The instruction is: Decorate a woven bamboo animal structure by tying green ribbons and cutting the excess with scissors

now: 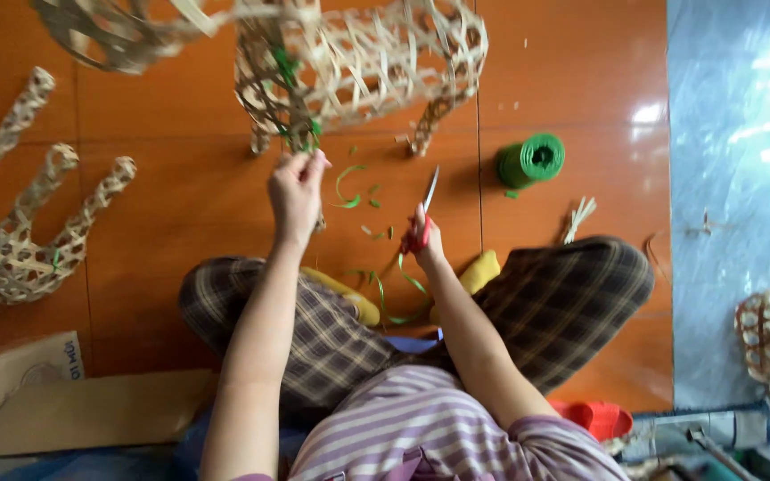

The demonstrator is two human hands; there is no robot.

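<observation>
My right hand (422, 239), nearest me, grips red-handled scissors (424, 214), blade pointing up toward the woven bamboo frame (358, 62). Left hand (296, 189) pinches green strapping (300, 134) taut just below that frame, keeping the tie accessible; green spool (532, 160) sits right of it.

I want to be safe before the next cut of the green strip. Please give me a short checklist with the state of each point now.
1. Left hand pinches the green strip at the woven bamboo frame: ok.
2. Right hand has a closed grip on the red-handled scissors: ok.
3. Scissor blades point away from the body, toward the frame: ok.
4. Blades stand apart from the left fingers: ok, a gap of floor shows between them.
5. Blades open or closed: cannot tell, too thin to see.
6. Green strip spool lies within view on the floor, right of the scissors: ok.
</observation>
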